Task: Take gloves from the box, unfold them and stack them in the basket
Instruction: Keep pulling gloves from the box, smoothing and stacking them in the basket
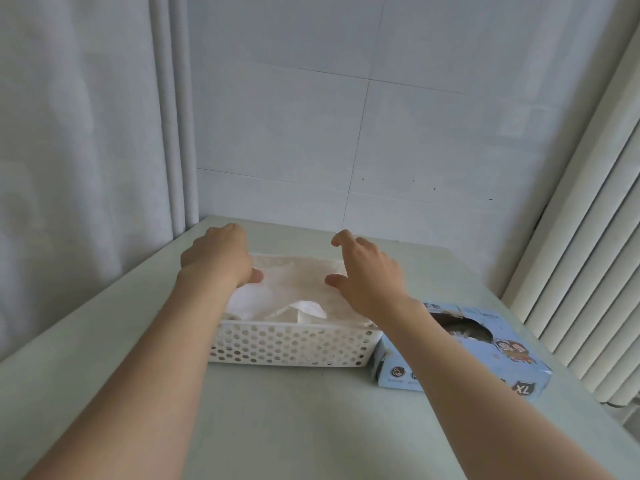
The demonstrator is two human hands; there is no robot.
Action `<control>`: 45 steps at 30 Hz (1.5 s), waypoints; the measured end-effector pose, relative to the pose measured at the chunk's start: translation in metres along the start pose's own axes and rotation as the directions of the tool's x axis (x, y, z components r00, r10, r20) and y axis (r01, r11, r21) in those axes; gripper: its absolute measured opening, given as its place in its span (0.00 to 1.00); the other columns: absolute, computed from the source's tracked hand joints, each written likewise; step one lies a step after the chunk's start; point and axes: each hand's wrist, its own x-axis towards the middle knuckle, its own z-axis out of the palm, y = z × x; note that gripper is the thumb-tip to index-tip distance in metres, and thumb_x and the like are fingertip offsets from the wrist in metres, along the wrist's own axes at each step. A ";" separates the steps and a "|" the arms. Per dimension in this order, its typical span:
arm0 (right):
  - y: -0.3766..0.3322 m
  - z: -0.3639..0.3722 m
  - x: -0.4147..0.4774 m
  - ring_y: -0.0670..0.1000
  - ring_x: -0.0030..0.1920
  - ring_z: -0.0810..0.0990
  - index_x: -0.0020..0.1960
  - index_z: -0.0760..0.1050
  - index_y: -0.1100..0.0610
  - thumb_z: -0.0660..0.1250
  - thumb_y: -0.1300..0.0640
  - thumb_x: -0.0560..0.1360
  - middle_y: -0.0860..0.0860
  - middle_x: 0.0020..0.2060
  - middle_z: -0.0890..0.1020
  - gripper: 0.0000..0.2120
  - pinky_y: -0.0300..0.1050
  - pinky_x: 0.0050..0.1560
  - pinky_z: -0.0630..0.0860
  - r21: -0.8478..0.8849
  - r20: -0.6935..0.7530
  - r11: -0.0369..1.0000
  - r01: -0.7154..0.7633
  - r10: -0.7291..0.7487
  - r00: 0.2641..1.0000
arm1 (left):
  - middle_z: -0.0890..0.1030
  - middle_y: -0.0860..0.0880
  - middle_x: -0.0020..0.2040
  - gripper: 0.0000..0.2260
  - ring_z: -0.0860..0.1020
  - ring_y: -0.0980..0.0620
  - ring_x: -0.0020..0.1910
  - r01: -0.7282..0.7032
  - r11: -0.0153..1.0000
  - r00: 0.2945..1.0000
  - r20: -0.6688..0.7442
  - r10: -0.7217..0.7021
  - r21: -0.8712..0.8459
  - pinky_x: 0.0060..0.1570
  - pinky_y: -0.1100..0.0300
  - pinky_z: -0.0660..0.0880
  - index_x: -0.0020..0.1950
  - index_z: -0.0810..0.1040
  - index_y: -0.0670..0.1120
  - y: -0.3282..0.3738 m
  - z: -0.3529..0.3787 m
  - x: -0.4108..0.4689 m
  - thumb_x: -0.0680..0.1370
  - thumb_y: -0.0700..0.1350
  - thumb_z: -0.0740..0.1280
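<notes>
A white perforated basket stands on the table in front of me, holding translucent whitish gloves spread flat, with a folded white piece near its front. My left hand reaches over the basket's far left corner, fingers bent downward, thumb touching the glove layer. Hovering over the basket's right side is my right hand, fingers spread and relaxed, holding nothing. A light blue glove box marked XL lies right of the basket, its oval opening showing crumpled gloves inside.
The pale green table runs to a tiled wall behind. A white curtain hangs at the left. A white ribbed radiator stands close by the table's right edge.
</notes>
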 end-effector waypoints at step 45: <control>0.075 -0.018 -0.069 0.41 0.37 0.80 0.55 0.82 0.51 0.65 0.60 0.82 0.45 0.38 0.81 0.09 0.34 0.40 0.74 0.393 -0.307 0.918 -0.043 0.175 0.935 | 0.82 0.52 0.56 0.17 0.80 0.50 0.54 -0.632 0.767 0.774 -0.148 0.616 -0.112 0.52 0.51 0.79 0.56 0.81 0.51 0.126 0.032 -0.092 0.79 0.32 0.61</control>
